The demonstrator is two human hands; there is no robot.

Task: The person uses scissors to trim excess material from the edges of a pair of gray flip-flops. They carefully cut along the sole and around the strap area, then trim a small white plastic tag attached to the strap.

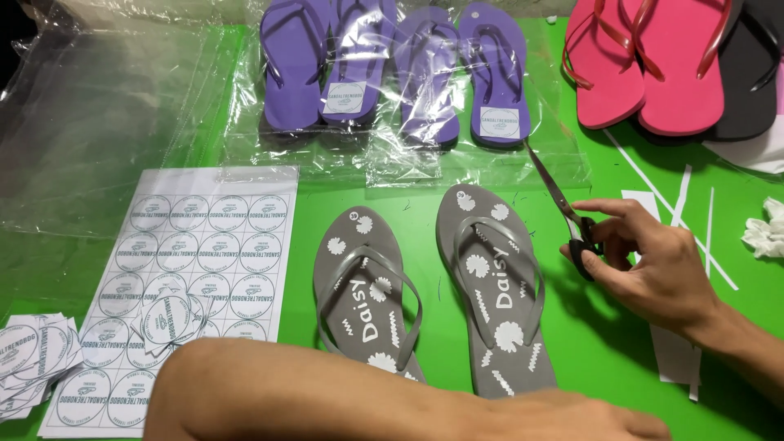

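Between my right hand [653, 265] fingers sit the scissors [567, 208], loops gripped, blades shut and pointing up and away toward the bagged purple flip-flops [429, 73]. My judgement: a careless swing could nick that plastic or the grey flip-flops [498, 286] just left of the hand. These are grey with white flower prints. My left hand [572, 416] lies flat near the bottom edge, holding nothing, with the sticker sheet [192, 278] further left.
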